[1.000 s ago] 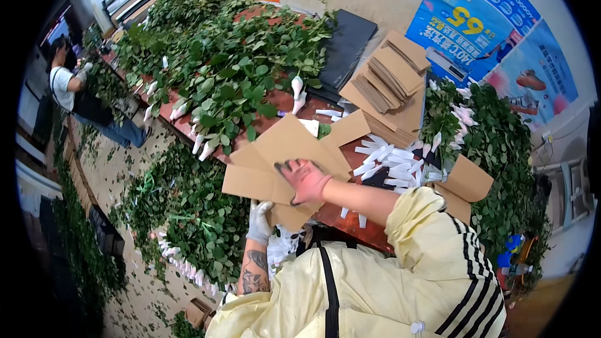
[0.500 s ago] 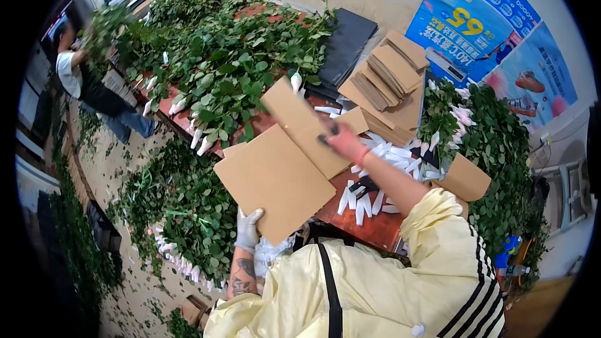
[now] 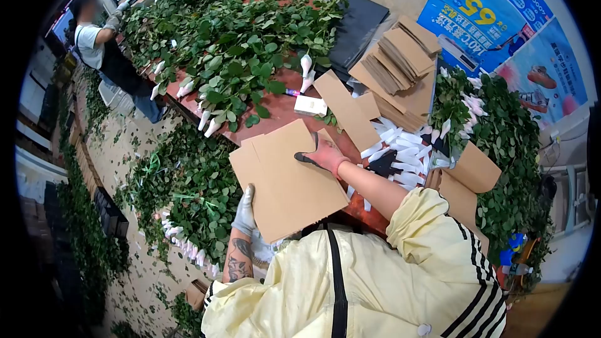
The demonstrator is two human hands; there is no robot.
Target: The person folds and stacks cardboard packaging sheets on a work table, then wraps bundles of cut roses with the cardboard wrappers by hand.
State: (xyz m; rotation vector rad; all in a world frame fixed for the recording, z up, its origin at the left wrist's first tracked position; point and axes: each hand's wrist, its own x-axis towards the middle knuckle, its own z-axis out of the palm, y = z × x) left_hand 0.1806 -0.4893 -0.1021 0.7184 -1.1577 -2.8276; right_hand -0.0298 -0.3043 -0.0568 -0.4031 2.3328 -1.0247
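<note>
Several flat cardboard sheets (image 3: 288, 181) lie together in front of my torso. My left hand (image 3: 245, 211), in a pale glove, grips their lower left edge, thumb on top. My right hand (image 3: 324, 153), in a pink glove with dark fingertips, rests at their upper right edge with thumb and fingers apart; whether it pinches a sheet is unclear. Just beyond it a cardboard strip (image 3: 345, 109) lies slanted on the red table (image 3: 285, 126). White sleeve pieces (image 3: 410, 156) are scattered right of my right hand.
Leafy stems with wrapped pink buds (image 3: 231, 56) cover the table's far side. Cardboard pieces (image 3: 400, 56) are stacked at the back right, beside black sheets (image 3: 358, 28). A small white box (image 3: 310, 106) lies mid-table. Another person (image 3: 103, 50) stands at the far left.
The larger cardboard sheets have turned and sit closer together. The strip has moved away onto the table. My right hand has come back to the sheets' edge. The other person has shifted right.
</note>
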